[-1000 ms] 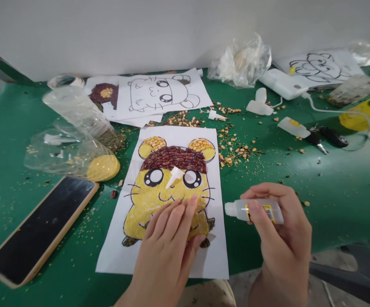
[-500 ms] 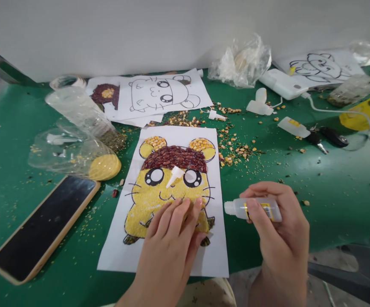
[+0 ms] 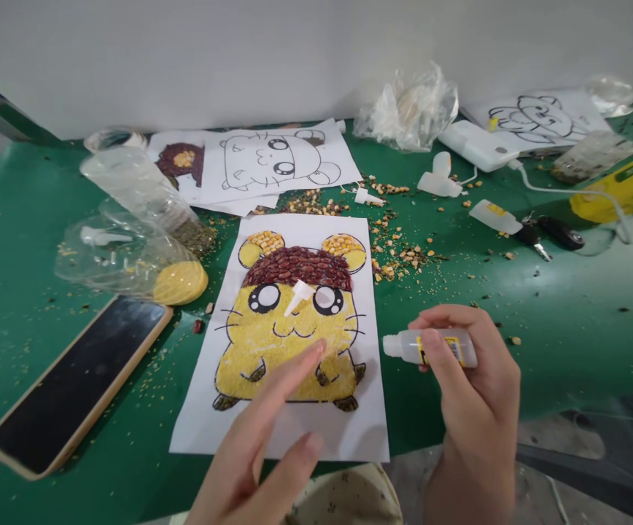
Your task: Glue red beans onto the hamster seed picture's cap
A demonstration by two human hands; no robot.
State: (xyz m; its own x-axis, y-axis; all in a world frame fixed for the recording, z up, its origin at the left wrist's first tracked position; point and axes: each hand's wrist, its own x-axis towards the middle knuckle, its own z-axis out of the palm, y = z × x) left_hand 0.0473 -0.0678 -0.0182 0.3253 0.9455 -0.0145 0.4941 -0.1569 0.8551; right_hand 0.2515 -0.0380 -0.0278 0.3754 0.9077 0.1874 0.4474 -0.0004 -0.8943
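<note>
A hamster picture (image 3: 294, 350) lies on white paper, covered with yellow grains, dark red beans on the head, corn kernels in the ears and greenish seeds on the feet. Over its lower part is my left hand (image 3: 262, 430), holding nothing, fingers stretched out and thumb apart. My right hand (image 3: 475, 379), right of the paper, grips a small clear glue bottle (image 3: 412, 347) with a yellow label. The bottle lies sideways in the fingers, its capless mouth pointing left. A white nozzle cap (image 3: 299, 294) rests on the picture between the eyes.
At left lie a phone (image 3: 81, 386) and clear plastic jars (image 3: 125, 255), one with a yellow lid. Loose kernels (image 3: 404, 255) are scattered beyond the paper. Another hamster drawing (image 3: 289, 160) is behind. At right are a second glue bottle (image 3: 494, 216), keys (image 3: 561, 232) and a white corded device (image 3: 478, 144).
My left hand has lifted off the picture and turned on its side, moving toward me and uncovering the hamster's belly. My right hand still holds the glue bottle, nearly in place.
</note>
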